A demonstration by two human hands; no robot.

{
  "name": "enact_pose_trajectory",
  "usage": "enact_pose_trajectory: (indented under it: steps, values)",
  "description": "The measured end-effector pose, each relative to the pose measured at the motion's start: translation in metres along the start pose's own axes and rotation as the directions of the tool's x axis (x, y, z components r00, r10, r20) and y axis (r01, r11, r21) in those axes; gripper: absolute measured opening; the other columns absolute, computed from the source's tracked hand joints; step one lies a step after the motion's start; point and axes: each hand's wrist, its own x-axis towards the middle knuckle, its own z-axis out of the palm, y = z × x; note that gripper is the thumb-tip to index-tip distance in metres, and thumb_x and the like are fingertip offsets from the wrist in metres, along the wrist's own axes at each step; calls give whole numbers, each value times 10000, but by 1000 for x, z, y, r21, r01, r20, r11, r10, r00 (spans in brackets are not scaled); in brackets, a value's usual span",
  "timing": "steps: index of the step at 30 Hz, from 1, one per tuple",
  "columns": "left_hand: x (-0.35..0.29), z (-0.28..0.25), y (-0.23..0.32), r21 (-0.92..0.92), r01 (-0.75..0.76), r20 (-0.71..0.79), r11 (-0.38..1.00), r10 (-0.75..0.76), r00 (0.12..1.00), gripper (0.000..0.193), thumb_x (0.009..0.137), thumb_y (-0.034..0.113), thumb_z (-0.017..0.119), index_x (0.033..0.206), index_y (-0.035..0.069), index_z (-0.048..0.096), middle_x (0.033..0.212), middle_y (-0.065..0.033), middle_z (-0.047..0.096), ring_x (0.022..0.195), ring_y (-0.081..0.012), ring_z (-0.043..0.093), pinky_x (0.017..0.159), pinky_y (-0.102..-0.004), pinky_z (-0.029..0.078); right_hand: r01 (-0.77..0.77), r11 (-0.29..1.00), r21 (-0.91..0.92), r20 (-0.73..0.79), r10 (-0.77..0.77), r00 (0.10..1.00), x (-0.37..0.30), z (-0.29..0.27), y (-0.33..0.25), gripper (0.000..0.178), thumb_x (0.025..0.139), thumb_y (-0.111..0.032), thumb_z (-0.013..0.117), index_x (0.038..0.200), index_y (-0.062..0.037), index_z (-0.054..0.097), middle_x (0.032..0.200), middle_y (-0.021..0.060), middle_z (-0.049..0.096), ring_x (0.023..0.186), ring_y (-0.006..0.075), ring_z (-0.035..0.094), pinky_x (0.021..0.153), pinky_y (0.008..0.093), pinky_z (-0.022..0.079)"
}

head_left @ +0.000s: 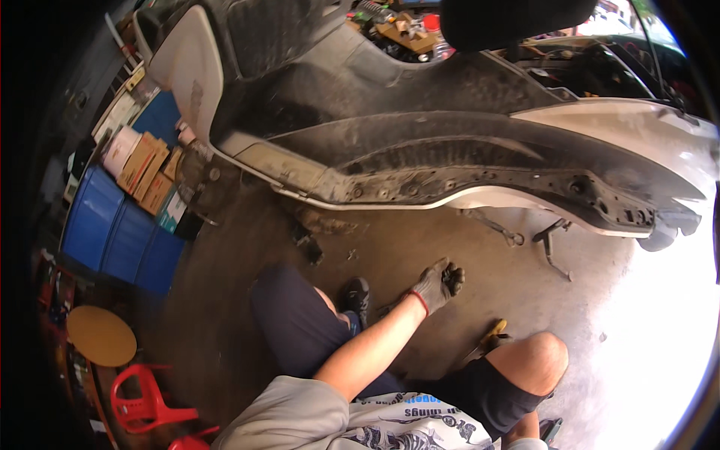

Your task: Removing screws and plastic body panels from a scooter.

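Note:
My left hand [438, 283], in a grey work glove with a red cuff and dark, dirty fingertips, hangs over the floor in front of me. Its fingers are curled closed, and whatever they may hold is too dark to make out. Beyond it stretches the dusty black and white body of a scooter [420, 169], with a row of holes along its exposed lower edge. A metal stand [553, 251] hangs below that edge. Of my right arm only part of the forearm [521, 426] shows beside my thigh; the leg hides the hand.
Blue bins [124, 232] and cardboard boxes [146, 172] stand at the left. A red plastic chair [146, 401] and a round tan stool top [102, 335] are at the lower left. Something yellow [496, 328] lies low beside my right knee. Bottles and scraps fill a container [409, 34] behind the scooter.

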Motion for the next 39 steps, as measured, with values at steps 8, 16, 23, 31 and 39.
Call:
enact_pose_trajectory:
  steps: [8,16,23,31,39]
  values:
    - [-63,60,120,317,-58,49,947,44,998,576,1026,487,264,1081,10,582,1023,-170,667,926,-308,669,767,-428,575,30,991,-132,73,-20,997,-10,12,-6,307,891,-276,646,1116,-77,586,894,82,640,726,216,629,627,376,523]
    - [-136,101,202,938,59,-76,341,38,996,218,976,273,539,957,63,595,737,51,513,567,-41,409,455,-206,287,84,961,-265,136,-49,990,-11,28,-31,299,893,-264,641,1114,-68,592,903,85,647,736,214,633,634,373,527]
    - [-184,40,315,487,-230,266,-842,-108,958,292,892,290,582,971,16,647,836,-167,648,797,-309,633,721,-405,490,96,911,-400,138,-44,989,-15,34,-52,292,896,-253,637,1112,-61,597,911,88,653,746,211,637,640,370,530]
    - [-89,-230,304,553,578,-114,-600,632,766,263,920,234,498,1113,98,614,1161,-210,632,1061,-361,617,849,-483,512,112,871,-479,104,-71,992,-24,75,-91,285,898,-241,631,1111,-53,603,920,91,659,756,209,641,647,366,534]
    - [18,-385,259,-196,907,409,-372,810,421,132,977,270,529,1018,146,508,775,-191,620,556,-323,661,406,-551,525,118,810,-574,36,-118,992,-29,85,-160,278,901,-228,626,1109,-44,609,929,94,666,766,206,645,654,362,538]
